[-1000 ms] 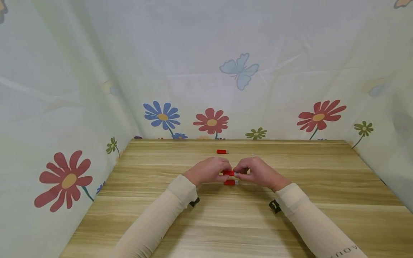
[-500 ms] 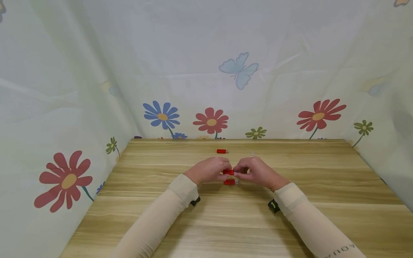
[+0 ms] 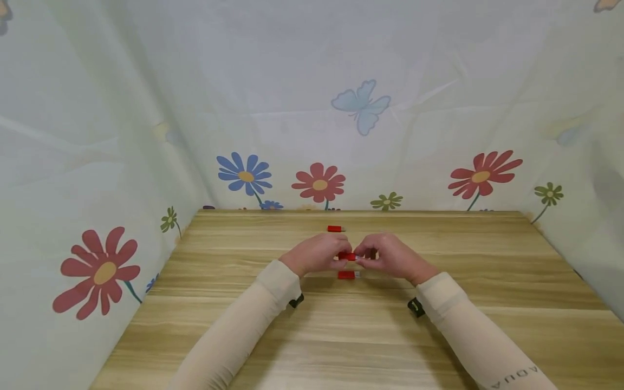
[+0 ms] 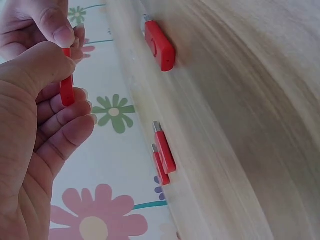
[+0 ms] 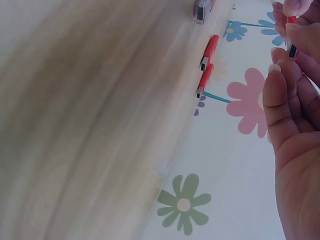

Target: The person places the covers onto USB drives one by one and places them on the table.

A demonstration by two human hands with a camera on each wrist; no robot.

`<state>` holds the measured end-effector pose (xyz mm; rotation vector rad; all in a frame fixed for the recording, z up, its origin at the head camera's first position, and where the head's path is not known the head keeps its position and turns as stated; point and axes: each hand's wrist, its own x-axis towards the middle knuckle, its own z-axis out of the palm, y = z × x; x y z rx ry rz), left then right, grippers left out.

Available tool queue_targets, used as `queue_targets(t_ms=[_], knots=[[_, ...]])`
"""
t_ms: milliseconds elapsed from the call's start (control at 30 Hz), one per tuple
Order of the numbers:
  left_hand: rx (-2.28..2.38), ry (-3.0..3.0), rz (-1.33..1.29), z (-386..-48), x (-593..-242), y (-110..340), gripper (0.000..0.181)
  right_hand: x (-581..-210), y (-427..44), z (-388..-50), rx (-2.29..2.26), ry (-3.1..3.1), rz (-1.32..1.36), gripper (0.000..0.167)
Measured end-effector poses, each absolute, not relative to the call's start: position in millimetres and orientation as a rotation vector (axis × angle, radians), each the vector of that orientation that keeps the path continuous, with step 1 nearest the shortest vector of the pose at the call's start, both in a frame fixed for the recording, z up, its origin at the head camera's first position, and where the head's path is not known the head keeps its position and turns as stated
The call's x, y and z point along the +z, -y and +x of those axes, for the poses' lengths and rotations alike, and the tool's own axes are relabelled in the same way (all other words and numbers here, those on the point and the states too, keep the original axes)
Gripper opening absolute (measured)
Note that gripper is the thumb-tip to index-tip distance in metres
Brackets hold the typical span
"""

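Observation:
My left hand (image 3: 319, 253) pinches the body of a red USB flash drive (image 3: 347, 256) above the table. Meeting it from the other side, my right hand (image 3: 390, 257) holds the drive's silver plug end between thumb and fingers. Closer up, the left wrist view has the red drive (image 4: 67, 90) upright between the left thumb and fingers. Its metal plug (image 5: 292, 50) shows beside the right thumb in the right wrist view. Another red USB flash drive (image 3: 348, 275) lies on the table just below the hands, plug to the right.
Farther back lies a red USB flash drive (image 3: 335, 228); the left wrist view reveals two far drives, one (image 4: 165, 152) beside another (image 4: 160, 168). A small clear piece (image 5: 159, 173) lies near the table's back edge. Flower-printed cloth (image 3: 414, 135) surrounds the wooden table (image 3: 341, 336).
Both hands have risen slightly and moved a little away from the near drive, carrying the held flash drive with them. The grip looks the same. The drives on the table have not moved.

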<state>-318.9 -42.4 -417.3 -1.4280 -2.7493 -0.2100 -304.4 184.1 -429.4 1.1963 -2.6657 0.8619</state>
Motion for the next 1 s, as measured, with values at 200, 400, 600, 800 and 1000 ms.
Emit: queue_targets(t_ms=[200, 400, 600, 800, 1000], knots=[[-0.248, 2.795, -1.387, -323.1, -416.5, 41.8, 0.017, -427.0, -182.8, -310.2, 0.832, 2.697, 1.176, 0.013], [-0.27, 2.852, -1.335, -329.4, -422.7, 40.5, 0.016, -433.7, -182.2, -317.5, 0.819, 2.688, 1.193, 0.011], [-0.305, 2.915, -1.281, -333.8, -430.7, 39.7, 0.016, -442.5, -182.2, -322.2, 0.803, 2.702, 1.193, 0.011], [-0.331, 2.945, -1.263, -336.4, -437.2, 37.5, 0.009, -449.3, -182.3, -324.1, 0.832, 2.777, 1.157, 0.012], [-0.345, 2.961, -1.253, -341.4, -442.0, 38.5, 0.008, -450.6, -178.3, -328.3, 0.844, 2.866, 1.069, 0.013]])
